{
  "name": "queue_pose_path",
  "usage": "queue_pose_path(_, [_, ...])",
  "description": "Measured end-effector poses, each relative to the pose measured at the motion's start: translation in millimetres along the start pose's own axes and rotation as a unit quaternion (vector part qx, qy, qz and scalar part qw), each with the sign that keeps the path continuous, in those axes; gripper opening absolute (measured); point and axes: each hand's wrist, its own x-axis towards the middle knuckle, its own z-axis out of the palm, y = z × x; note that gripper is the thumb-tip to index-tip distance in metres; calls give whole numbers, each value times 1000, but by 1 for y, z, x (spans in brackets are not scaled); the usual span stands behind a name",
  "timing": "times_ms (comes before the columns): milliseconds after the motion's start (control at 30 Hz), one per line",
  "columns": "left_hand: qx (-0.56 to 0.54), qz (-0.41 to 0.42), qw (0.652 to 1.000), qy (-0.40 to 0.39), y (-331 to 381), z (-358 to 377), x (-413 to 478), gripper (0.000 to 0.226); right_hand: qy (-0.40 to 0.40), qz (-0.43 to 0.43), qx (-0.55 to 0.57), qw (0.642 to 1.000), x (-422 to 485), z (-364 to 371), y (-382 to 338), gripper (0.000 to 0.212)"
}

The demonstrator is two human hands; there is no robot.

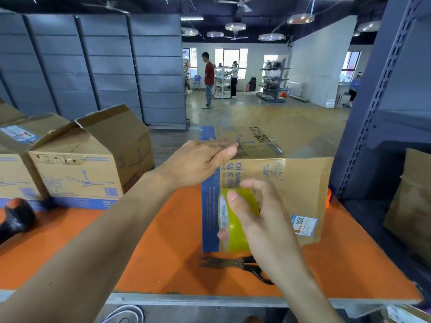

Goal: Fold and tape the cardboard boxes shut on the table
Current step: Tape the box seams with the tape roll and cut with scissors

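Tabletop (163,241), orange: a cardboard box (303,183) right of centre is pressed down by the left grip (200,162), laid flat with fingers straight on its top — the contents cannot be seen. A yellow tape roll (233,238) is held against the box's near face by the right grip (256,213), thumb and fingers curled round it. Scissors (233,264) lie just nearer. At left, a second box (77,164) is seen with flaps half raised — its inside hidden.

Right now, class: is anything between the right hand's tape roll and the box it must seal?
Nothing visible does. The right hand holds the tape roll directly before the front of the box; the left hand rests on its top, and the scissors lie nearer, on the table.
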Motion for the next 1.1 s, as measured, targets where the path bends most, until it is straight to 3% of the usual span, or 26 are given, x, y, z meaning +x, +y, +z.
queue_pose_path(133, [-3,11,1000,6,-2,2,-1,52,19,70,56,996,-13,3,11,12])
queue_pose_path(300, [6,-29,1000,10,4,3,-5,66,-3,13,4,1000,-14,4,25,14])
queue_pose_path(400, [-9,-73,983,168,14,12,-22,70,9,10,-7,1000,-15,4,36,18])
queue_pose_path(467, [-52,-107,944,309,21,26,-44,47,9,9,-30,999,-17,3,39,25])
queue_pose_path(533, [-113,-160,910,365,32,42,-67,24,14,2,-57,998,-19,4,38,33])
queue_pose_path(600, [-157,-225,912,306,42,58,-84,33,27,-10,-76,997,-19,4,38,35])
queue_pose_path(700, [-258,-252,913,193,54,75,-95,36,37,-11,-120,992,-20,1,37,42])
queue_pose_path(767, [-367,-260,877,169,62,79,-92,24,31,-25,-151,988,-22,0,36,44])
queue_pose_path(867, [-529,-309,779,131,73,76,-86,18,19,-38,-157,987,-29,-8,36,50])
queue_pose_path(1000, [-569,-331,743,124,75,69,-85,16,18,-17,-243,970,-27,-42,55,20])
queue_pose_path(1100, [-597,-337,719,120,76,69,-86,14,-101,34,-381,918,-26,-61,76,24])
